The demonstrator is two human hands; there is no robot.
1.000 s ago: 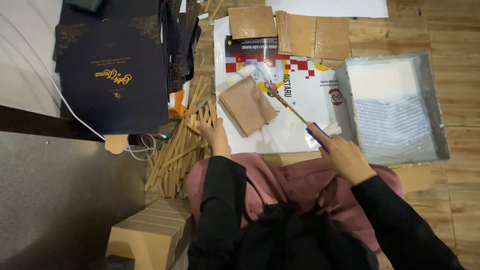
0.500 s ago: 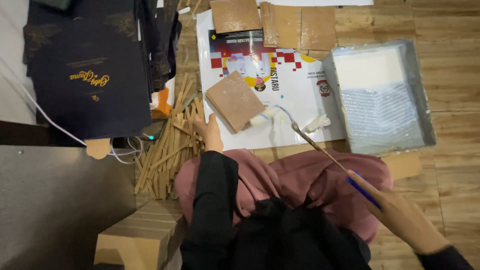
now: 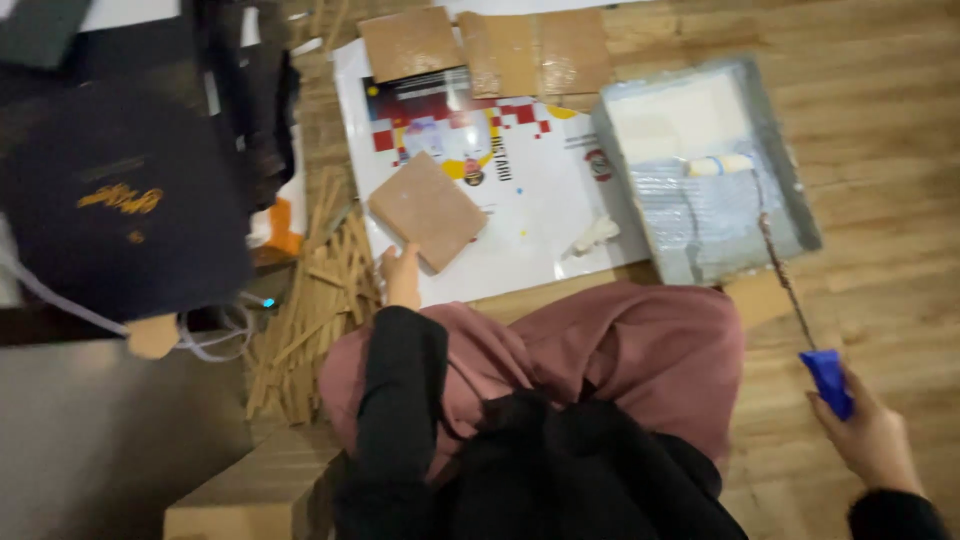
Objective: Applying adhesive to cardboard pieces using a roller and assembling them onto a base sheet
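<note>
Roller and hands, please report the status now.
Right hand grips the blue handle of the small paint roller, roller head inside the grey tray. Left hand touches the brown board on the poster. Nothing between.

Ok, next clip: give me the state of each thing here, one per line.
Paint roller: head resting in the tray, blue handle held.
Tray: flat on the floor, pale liquid inside.
Brown board: lying on the poster, touched at its lower edge.
Poster: spread flat.
Left hand: on the board.
Right hand: gripping the roller handle.
</note>
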